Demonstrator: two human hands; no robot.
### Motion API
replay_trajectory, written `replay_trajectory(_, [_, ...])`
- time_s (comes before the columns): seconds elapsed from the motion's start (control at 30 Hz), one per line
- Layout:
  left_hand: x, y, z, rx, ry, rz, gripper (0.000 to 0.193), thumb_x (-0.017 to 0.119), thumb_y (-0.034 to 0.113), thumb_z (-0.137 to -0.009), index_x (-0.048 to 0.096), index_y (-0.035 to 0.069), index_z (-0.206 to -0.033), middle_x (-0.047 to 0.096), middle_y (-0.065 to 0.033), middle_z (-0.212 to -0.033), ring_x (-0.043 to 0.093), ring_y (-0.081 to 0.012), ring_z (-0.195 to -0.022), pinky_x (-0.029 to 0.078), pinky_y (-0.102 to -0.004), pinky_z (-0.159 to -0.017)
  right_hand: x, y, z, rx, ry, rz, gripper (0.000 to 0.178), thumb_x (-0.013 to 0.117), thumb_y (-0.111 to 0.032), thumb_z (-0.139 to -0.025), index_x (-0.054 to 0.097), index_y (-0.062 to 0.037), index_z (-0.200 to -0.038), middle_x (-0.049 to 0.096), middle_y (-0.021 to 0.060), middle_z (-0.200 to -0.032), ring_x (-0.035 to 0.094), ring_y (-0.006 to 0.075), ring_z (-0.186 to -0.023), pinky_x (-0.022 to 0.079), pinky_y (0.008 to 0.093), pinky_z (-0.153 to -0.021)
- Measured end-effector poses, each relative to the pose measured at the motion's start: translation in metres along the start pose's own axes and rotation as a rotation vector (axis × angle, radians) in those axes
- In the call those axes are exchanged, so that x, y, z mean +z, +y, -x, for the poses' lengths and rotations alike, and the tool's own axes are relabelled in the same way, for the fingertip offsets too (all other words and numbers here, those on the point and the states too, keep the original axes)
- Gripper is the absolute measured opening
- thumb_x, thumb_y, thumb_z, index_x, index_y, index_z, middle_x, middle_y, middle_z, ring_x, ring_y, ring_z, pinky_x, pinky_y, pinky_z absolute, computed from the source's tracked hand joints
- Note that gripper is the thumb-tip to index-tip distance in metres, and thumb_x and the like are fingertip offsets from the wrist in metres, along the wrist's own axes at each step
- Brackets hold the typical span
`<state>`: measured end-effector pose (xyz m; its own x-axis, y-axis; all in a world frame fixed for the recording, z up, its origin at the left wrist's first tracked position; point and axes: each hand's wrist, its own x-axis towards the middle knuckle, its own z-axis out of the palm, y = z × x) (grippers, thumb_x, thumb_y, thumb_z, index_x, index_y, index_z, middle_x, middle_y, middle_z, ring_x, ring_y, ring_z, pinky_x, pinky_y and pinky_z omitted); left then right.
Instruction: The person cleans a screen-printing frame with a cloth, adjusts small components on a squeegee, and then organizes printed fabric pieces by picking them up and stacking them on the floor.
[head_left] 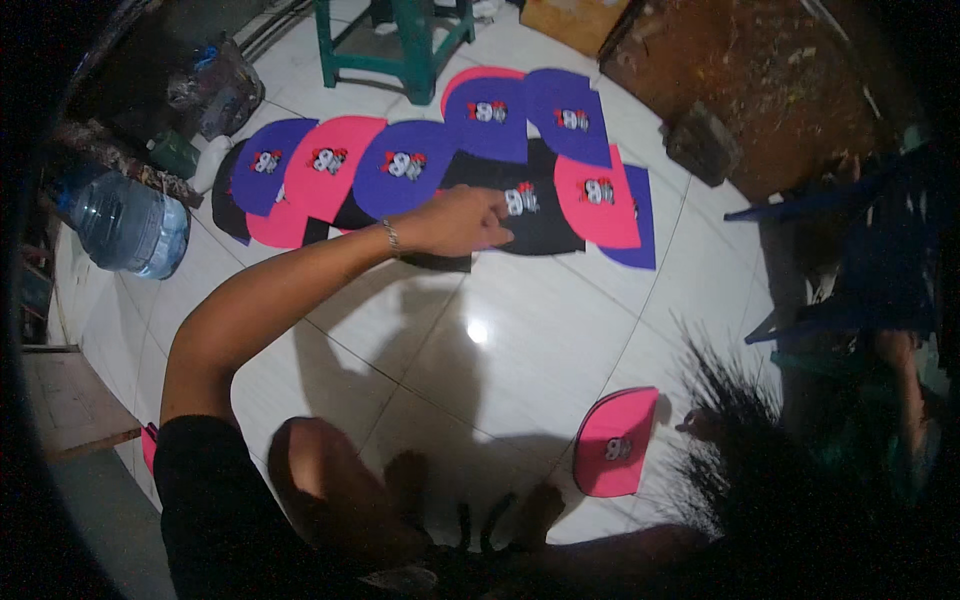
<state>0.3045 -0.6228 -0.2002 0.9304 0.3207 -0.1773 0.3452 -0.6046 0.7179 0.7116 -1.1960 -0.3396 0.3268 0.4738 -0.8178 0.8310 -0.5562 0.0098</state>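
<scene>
My left hand (455,222) reaches over a row of dome-shaped, cap-like fabric pieces on the floor. Its fingers are bent and closed at a black piece (555,225) bearing a skull figure. To its left lie a purple piece (385,170), a pink piece (318,185) and another purple one (250,185), overlapping. Beyond and to the right are more purple pieces (485,135) and a pink piece (600,215). Apart from the row, a small pink stack (612,450) rests nearer to me, with dark fingertips (700,425) beside it. Whose they are cannot be told. My right hand is not clearly seen.
A large water bottle (135,225) lies at the left. The green stool (405,50) stands behind the row, with a wooden board (740,70) at the back right. Dark hair (725,450) blocks the lower right; another person's arm (905,390) shows farther right.
</scene>
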Motion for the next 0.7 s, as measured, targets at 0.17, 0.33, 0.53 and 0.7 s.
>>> replay_trajectory(0.17, [-0.082, -0.008, 0.013, -0.055, 0.156, 0.014, 0.036, 0.067, 0.029, -0.086, 0.062, -0.003, -0.102, 0.07, -0.0158, -0.092, 0.067, -0.033, -0.087, 0.051, -0.0411, -0.078, -0.128, -0.04, -0.041, -0.11, 0.13, -0.027, 0.042, 0.068, -0.047, -0.083, 0.068, -0.0057, -0.09, 0.069, 0.0171, -0.082, 0.067, 0.0302, -0.079, 0.053, 0.044, -0.075])
replay_trajectory(0.33, [-0.086, -0.024, -0.026, -0.172, 0.11, -0.197, 0.037, 0.068, 0.028, -0.085, 0.061, -0.003, -0.105, 0.068, -0.0182, -0.096, 0.065, -0.0356, -0.095, 0.05, -0.0435, -0.084, -0.227, -0.119, -0.138, -0.285, 0.512, -0.103, 0.036, 0.075, -0.037, -0.079, 0.069, -0.0047, -0.093, 0.07, 0.0146, -0.075, 0.068, 0.0237, -0.067, 0.055, 0.0371, -0.068])
replay_trajectory(0.53, [-0.02, -0.119, -0.103, -0.248, 0.244, -0.314, 0.051, 0.068, 0.032, -0.084, 0.055, -0.002, -0.12, 0.061, -0.0216, -0.116, 0.056, -0.0396, -0.111, 0.045, -0.0462, -0.095, -0.357, -0.235, -0.312, -0.215, 0.724, -0.478, 0.051, 0.071, -0.047, -0.078, 0.068, -0.0005, -0.099, 0.069, 0.0238, -0.097, 0.067, 0.0375, -0.092, 0.052, 0.0432, -0.079])
replay_trajectory(0.7, [0.045, -0.185, -0.145, -0.481, 0.141, -0.408, 0.084, 0.061, 0.049, -0.087, 0.028, 0.004, -0.149, 0.022, -0.0175, -0.158, 0.015, -0.0422, -0.145, 0.016, -0.0589, -0.115, -0.431, -0.309, -0.384, 0.077, 0.961, -0.509, 0.066, 0.074, -0.049, -0.077, 0.061, 0.0065, -0.111, 0.061, 0.027, -0.116, 0.058, 0.0421, -0.111, 0.049, 0.0485, -0.092])
